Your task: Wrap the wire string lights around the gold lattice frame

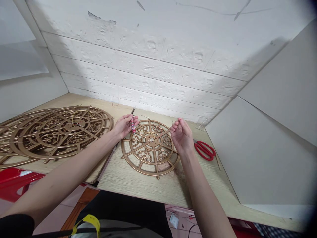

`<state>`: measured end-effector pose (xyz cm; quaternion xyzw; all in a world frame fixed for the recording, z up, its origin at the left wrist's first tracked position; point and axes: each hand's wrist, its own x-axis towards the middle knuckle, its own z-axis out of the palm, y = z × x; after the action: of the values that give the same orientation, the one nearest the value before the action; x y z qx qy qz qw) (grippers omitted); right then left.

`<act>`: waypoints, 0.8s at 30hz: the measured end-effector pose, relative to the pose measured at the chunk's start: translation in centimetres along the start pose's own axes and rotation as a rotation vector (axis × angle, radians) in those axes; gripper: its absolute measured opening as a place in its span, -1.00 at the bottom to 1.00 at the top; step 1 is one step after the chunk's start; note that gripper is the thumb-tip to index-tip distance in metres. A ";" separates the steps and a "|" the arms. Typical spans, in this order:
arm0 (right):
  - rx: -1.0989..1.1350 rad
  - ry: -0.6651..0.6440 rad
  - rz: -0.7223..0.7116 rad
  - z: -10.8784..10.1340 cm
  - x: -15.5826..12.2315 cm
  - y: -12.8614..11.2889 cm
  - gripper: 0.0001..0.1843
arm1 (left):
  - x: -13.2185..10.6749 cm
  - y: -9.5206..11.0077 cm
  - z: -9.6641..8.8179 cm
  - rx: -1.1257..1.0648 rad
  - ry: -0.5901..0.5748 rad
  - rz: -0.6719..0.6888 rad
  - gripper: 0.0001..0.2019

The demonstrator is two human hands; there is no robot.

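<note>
My left hand (125,125) is closed around a small red printed cylinder (133,125), about the size of a battery, near the upper left rim of a round gold openwork panel (156,155). A thin dark wire (141,115) arcs from beside this hand over the panel's top edge. Thin loose wires also cross the panel's middle. At the panel's right side, my right hand (182,134) is raised with its fingers pinched together. Whatever may be between those fingertips is too small to make out. The panel lies flat on the pale wooden table (138,188).
Several similar gold panels (61,150) lie stacked at the left, with a yellowish wire on top. Red-handled scissors (205,150) rest right of my right hand. A clear cup-like object (203,122) stands by the white brick-patterned wall (138,77). White boards (269,148) border the right.
</note>
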<state>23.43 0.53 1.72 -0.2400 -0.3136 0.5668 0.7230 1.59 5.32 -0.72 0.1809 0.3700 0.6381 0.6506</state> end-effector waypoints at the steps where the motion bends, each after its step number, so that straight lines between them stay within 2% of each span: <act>1: -0.020 -0.018 -0.004 -0.1 0.0 0.0 -0.78 | 0.0 0.0 0.0 0.001 -0.003 0.002 -0.82; 3: -0.133 -0.068 -0.008 -0.2 -0.2 0.2 -0.77 | 0.1 -0.1 -0.1 0.005 -0.007 0.008 -0.83; 5: -0.341 -0.140 0.004 -0.2 -0.5 0.6 -0.80 | 0.2 0.0 -0.2 0.008 -0.009 0.009 -0.84; 9: -0.737 -0.401 -0.009 0.0 -1.5 2.2 -0.83 | 0.4 0.1 -0.3 0.011 -0.011 0.007 -0.85; 12: -0.908 -0.550 -0.064 0.2 -2.1 3.8 -0.83 | 0.1 0.0 -0.1 0.007 -0.027 0.011 -0.85; 14: -0.924 -0.570 -0.065 0.4 -2.6 4.7 -0.85 | -0.3 -0.1 0.2 0.006 -0.041 0.006 -0.83; 20: -0.769 -0.471 -0.064 1.0 -3.6 6.2 -0.81 | -1.8 -1.1 1.0 0.000 -0.097 -0.051 -0.84; 24: -0.852 -0.478 -0.186 1.4 -4.0 6.3 -0.86 | -2.2 -1.4 1.1 0.000 -0.119 -0.074 -0.83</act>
<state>17.55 -1.81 -2.48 -0.3486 -0.6944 0.3604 0.5161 3.57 3.30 -0.42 0.2049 0.3372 0.6015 0.6946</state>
